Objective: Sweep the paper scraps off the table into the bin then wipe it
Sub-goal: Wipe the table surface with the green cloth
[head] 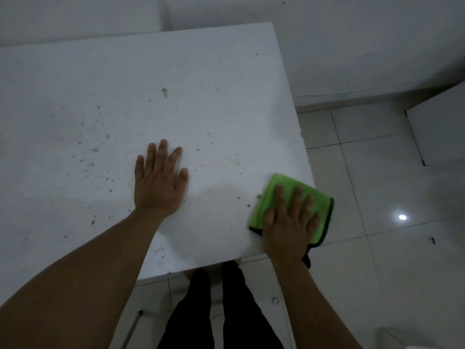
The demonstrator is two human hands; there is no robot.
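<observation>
Pressing flat, the right hand (289, 222) spreads straight fingers (298, 197) over the green cloth (279, 183) at the desk's (201, 71) near right corner; the left hand (157, 182) rests open-palmed. Soft and limp, it likely bunches unless pinned mid-fold.

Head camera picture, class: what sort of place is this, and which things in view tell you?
Probably a plain room in a home. A white table stands against a white wall on a glossy tiled floor, and the right hand presses a green cloth on the table.
</observation>
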